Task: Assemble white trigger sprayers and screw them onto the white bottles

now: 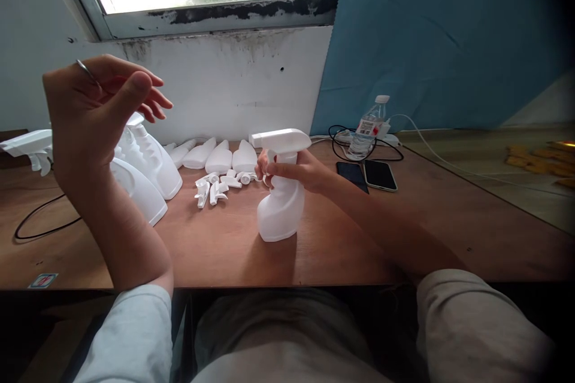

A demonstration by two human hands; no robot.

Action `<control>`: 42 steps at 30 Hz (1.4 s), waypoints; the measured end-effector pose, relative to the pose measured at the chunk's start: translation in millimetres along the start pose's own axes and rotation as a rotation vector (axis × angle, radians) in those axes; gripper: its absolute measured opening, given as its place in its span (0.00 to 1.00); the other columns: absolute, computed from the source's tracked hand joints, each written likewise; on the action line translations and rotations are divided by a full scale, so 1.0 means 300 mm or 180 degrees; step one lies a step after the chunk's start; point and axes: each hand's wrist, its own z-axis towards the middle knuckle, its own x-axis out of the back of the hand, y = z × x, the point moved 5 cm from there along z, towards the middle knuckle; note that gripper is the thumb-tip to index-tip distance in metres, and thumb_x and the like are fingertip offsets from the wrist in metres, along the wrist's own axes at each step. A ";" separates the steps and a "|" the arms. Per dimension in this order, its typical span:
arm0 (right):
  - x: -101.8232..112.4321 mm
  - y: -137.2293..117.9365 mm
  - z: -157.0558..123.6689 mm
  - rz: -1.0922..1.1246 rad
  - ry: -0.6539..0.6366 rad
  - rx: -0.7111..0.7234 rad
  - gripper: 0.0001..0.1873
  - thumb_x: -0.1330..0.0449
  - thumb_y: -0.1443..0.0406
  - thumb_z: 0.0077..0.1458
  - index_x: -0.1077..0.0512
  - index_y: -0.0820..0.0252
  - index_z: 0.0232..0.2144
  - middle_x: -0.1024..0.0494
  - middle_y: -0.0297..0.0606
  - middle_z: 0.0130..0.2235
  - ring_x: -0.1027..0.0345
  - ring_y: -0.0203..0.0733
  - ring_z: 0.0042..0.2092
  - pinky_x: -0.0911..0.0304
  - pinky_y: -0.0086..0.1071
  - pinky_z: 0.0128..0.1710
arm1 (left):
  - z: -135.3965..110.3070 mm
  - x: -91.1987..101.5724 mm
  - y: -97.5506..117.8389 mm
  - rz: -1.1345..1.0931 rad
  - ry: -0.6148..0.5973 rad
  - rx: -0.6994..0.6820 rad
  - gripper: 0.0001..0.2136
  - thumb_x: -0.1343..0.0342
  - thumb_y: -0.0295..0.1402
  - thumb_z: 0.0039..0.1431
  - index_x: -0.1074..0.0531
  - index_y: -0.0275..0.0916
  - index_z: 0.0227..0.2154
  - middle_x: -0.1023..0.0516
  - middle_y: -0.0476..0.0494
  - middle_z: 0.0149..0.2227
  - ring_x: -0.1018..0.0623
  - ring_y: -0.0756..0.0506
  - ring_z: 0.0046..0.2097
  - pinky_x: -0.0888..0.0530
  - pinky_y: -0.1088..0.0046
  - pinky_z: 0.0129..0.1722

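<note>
A white spray bottle with its trigger head on stands at the middle of the brown table. My right hand is wrapped round its neck, just under the head. My left hand is raised at the left, fingers loosely curled and apart, with nothing in it; a ring shows on one finger. Behind my left forearm stand more assembled spray bottles, partly hidden by it. Loose white trigger sprayers lie left of the held bottle. Beyond them several white bottles lie on their sides.
At the back right a clear water bottle stands among black and white cables. Two phones lie in front of it. A black cable curves across the table at left, near a small sticker. A wall and window rise behind.
</note>
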 end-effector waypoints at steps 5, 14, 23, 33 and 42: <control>-0.027 -0.022 0.003 -0.0041 -0.0173 0.0110 0.14 0.34 0.57 0.54 0.26 0.62 0.38 0.26 0.42 0.43 0.28 0.42 0.42 0.29 0.31 0.34 | -0.008 0.008 0.007 0.0096 0.0070 0.0069 0.10 0.36 0.43 0.57 0.19 0.43 0.32 0.22 0.55 0.26 0.24 0.49 0.29 0.26 0.66 0.30; -0.037 -0.013 -0.008 -0.0113 0.0060 -0.0038 0.17 0.33 0.57 0.53 0.25 0.62 0.41 0.25 0.42 0.45 0.27 0.39 0.40 0.27 0.33 0.39 | -0.026 -0.253 0.026 -0.0170 -0.1404 -0.0112 0.09 0.42 0.42 0.63 0.20 0.45 0.34 0.20 0.50 0.29 0.24 0.51 0.27 0.27 0.69 0.27; -0.012 -0.007 -0.014 -0.0974 -0.0159 -0.0075 0.22 0.34 0.54 0.54 0.26 0.62 0.45 0.22 0.42 0.44 0.28 0.40 0.44 0.31 0.30 0.39 | -0.054 -0.322 0.056 0.0933 -0.1551 -0.0472 0.16 0.43 0.49 0.58 0.20 0.43 0.27 0.28 0.53 0.17 0.33 0.52 0.23 0.34 0.72 0.28; 0.065 -0.131 -0.024 -0.1628 0.0573 0.0295 0.19 0.38 0.54 0.59 0.26 0.62 0.46 0.24 0.43 0.47 0.27 0.41 0.47 0.31 0.36 0.48 | -0.010 0.033 0.028 0.2076 0.0227 0.0225 0.19 0.43 0.48 0.58 0.18 0.36 0.36 0.25 0.48 0.24 0.33 0.50 0.26 0.33 0.71 0.30; 0.067 -0.184 -0.040 -0.1532 0.0628 0.0381 0.14 0.36 0.56 0.57 0.23 0.62 0.36 0.22 0.40 0.37 0.26 0.38 0.37 0.29 0.38 0.44 | 0.052 0.063 -0.180 0.2731 0.0170 0.0685 0.18 0.43 0.48 0.55 0.20 0.37 0.32 0.26 0.50 0.22 0.28 0.48 0.29 0.32 0.69 0.38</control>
